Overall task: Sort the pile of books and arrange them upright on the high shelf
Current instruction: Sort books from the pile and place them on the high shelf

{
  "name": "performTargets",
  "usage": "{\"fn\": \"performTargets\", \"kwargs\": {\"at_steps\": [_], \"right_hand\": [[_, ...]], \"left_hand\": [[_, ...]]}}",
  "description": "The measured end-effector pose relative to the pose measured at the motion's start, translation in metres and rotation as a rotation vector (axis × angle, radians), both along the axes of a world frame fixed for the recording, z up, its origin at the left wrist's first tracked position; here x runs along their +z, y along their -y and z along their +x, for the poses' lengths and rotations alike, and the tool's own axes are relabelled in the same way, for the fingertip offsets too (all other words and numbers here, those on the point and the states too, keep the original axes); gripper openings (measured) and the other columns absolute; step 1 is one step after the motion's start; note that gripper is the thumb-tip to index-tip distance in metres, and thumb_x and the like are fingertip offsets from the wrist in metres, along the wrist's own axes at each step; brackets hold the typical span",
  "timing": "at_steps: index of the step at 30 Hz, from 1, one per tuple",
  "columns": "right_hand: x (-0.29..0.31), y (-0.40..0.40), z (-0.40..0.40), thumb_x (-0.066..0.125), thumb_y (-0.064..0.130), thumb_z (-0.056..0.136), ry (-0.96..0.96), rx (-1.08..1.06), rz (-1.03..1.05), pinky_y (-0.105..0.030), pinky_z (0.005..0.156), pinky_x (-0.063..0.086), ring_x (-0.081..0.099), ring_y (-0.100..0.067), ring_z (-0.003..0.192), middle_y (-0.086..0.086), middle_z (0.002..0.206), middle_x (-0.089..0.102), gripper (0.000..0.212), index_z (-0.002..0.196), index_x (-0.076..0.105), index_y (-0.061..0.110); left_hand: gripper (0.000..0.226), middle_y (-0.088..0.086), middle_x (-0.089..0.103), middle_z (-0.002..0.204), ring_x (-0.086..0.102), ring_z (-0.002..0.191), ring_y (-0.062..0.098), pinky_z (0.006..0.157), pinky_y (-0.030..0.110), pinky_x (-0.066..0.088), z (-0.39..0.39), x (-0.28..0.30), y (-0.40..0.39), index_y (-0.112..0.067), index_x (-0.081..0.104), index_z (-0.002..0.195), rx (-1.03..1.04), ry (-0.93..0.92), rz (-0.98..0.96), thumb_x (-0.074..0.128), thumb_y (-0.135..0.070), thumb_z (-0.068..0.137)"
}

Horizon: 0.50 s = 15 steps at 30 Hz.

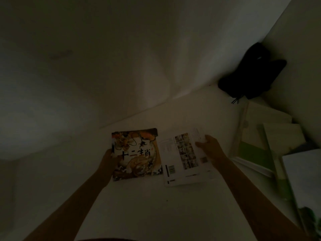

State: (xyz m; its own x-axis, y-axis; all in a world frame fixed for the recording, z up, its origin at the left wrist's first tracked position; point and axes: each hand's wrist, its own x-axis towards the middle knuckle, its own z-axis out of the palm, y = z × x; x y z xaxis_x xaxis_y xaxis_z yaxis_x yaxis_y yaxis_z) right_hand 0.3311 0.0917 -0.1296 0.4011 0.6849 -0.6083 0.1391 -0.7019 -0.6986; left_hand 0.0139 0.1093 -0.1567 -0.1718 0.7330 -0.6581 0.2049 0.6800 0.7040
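The scene is dim. A picture book with an orange and brown dragon cover [139,153] lies on the white shelf surface [156,206]; my left hand [108,162] grips its left edge. Right beside it lies a white book with a column of small photos [184,157], back cover up. My right hand [209,148] holds that book's far right corner. A pile of white and green books [271,145] lies at the right, leaning over one another.
A black pouch with cords [251,72] rests in the far right corner against the wall. White walls [104,66] close the space behind and to the right. A green leafy shape [311,218] shows at the bottom right.
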Motion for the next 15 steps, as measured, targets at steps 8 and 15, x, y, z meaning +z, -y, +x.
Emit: {"fn": "performTargets", "kwargs": {"at_steps": [8,15], "right_hand": [[0.09,-0.003,-0.064,0.047,0.016,0.095,0.696,0.362,0.638,-0.023,0.065,0.043,0.064,-0.023,0.083,0.0,0.094,0.066,0.027,0.115,0.065,0.02],[-0.01,0.046,-0.152,0.064,0.014,0.077,0.758,0.977,0.688,-0.038,0.063,0.057,0.065,-0.032,0.099,-0.014,0.112,0.066,0.035,0.111,0.066,0.024]], "left_hand": [[0.034,0.018,0.056,0.119,0.058,0.092,0.036,0.068,0.041,0.055,-0.005,0.013,-0.005,-0.008,0.043,0.129,-0.015,0.102,-0.012,0.046,-0.005,0.095],[0.041,0.005,0.064,0.091,0.059,0.083,0.027,0.069,0.042,0.054,-0.011,0.021,0.003,-0.025,0.056,0.1,0.107,0.458,-0.141,0.033,-0.057,0.091]]}}
